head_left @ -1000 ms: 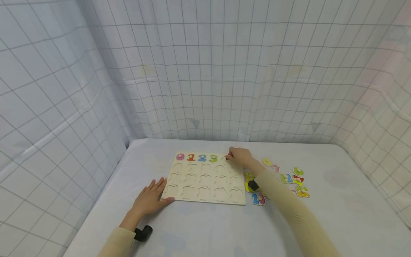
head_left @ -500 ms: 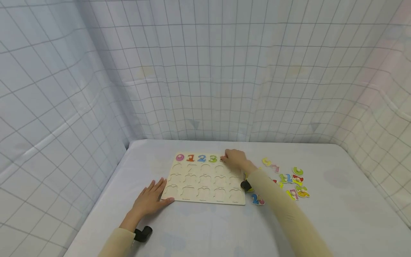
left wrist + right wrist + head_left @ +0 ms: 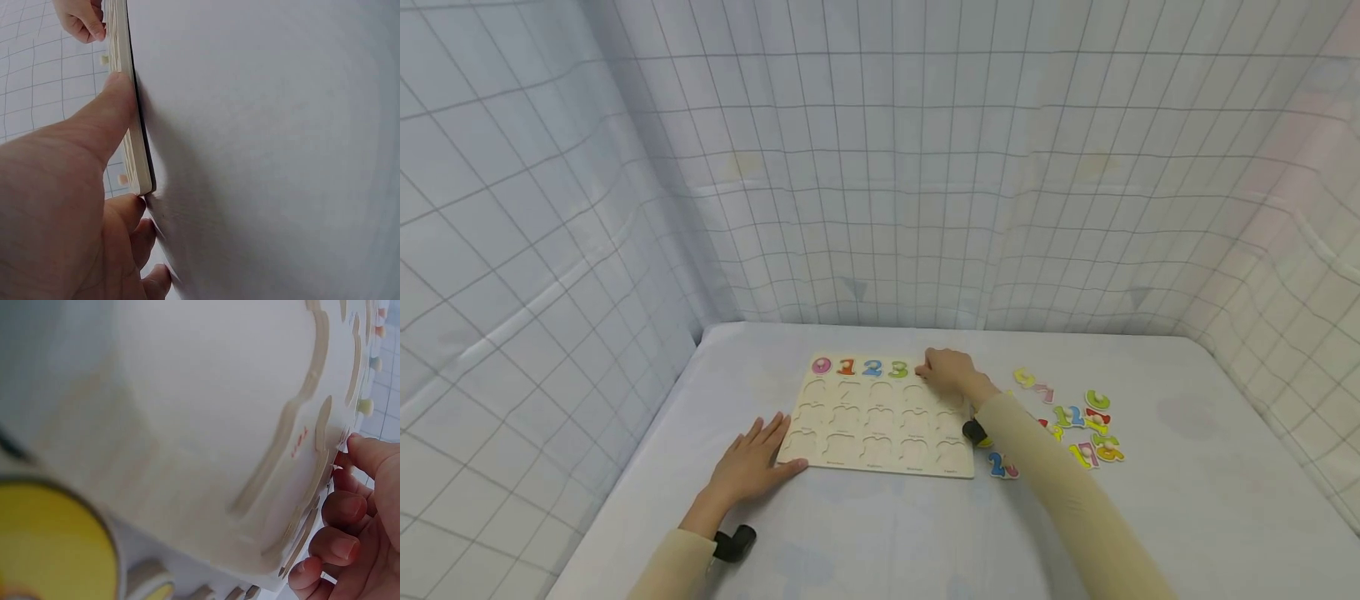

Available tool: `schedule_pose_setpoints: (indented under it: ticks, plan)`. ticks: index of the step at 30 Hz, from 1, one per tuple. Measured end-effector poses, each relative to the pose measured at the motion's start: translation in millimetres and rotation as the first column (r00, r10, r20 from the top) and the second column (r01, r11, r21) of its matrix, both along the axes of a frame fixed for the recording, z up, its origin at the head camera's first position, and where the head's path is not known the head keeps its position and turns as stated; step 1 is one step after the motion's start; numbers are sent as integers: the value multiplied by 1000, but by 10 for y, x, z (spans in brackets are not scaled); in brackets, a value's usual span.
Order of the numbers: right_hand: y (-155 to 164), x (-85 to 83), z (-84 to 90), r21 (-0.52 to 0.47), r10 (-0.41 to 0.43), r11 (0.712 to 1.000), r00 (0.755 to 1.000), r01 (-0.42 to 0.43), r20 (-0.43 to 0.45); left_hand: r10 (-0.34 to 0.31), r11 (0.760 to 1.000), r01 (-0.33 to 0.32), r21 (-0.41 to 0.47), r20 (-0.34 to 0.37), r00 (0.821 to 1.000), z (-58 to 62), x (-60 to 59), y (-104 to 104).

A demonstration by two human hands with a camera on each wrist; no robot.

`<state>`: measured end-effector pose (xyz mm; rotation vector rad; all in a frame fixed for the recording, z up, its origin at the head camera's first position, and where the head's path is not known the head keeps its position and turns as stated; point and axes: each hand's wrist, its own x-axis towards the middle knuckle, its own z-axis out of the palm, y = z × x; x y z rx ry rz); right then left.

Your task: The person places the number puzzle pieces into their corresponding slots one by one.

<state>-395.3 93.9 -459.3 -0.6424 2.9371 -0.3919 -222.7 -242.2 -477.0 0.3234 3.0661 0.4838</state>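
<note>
A pale wooden number puzzle board (image 3: 861, 430) lies on the table in the head view. In its top row sit a purple 0 (image 3: 822, 366), a red 1 (image 3: 847, 367), a blue 2 (image 3: 872, 367) and a green 3 (image 3: 898, 369). My right hand (image 3: 950, 372) pinches a red puzzle piece (image 3: 919, 370), mostly hidden by the fingers, at the spot right of the 3. Spread fingers of my left hand (image 3: 751, 467) rest beside the board's near left corner. Its thumb (image 3: 119, 94) presses on the board's edge in the left wrist view.
Loose number pieces (image 3: 1097, 400) lie scattered right of the board, some partly under the right forearm. A blue 2 piece (image 3: 996, 465) lies by the near right corner. Close to the right wrist camera is a yellow piece (image 3: 56, 544). White grid-patterned cloth (image 3: 880, 208) walls the table.
My right hand has moved slightly left with the red piece, from beyond the fourth spot onto it, then held there. The left hand has stayed in place.
</note>
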Motion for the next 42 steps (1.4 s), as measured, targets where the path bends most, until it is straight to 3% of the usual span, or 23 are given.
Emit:
schedule_pose_setpoints:
  ticks: [10, 17, 23, 28, 34, 42]
  plan:
    - [106, -2, -61, 24, 10, 1000, 998, -9, -55, 8, 1000, -8, 3, 12, 1000, 5, -17, 14]
    - [460, 32, 1, -47, 3, 999, 998, -6, -58, -9, 1000, 9, 7, 2, 1000, 26, -4, 8]
    - [850, 13, 68, -110, -60, 992, 997, 64, 41, -13, 1000, 13, 4, 3, 1000, 16, -1, -1]
    - [1149, -4, 65, -82, -127, 988, 990, 132, 68, -12, 1000, 12, 5, 7, 1000, 13, 7, 1]
    - [1406, 13, 59, -68, -205, 973, 963, 219, 177, -8, 1000, 8, 1, 7, 1000, 12, 14, -1]
    - [1598, 57, 73, -35, -205, 976, 962, 215, 183, -9, 1000, 9, 6, 11, 1000, 8, 14, 6]
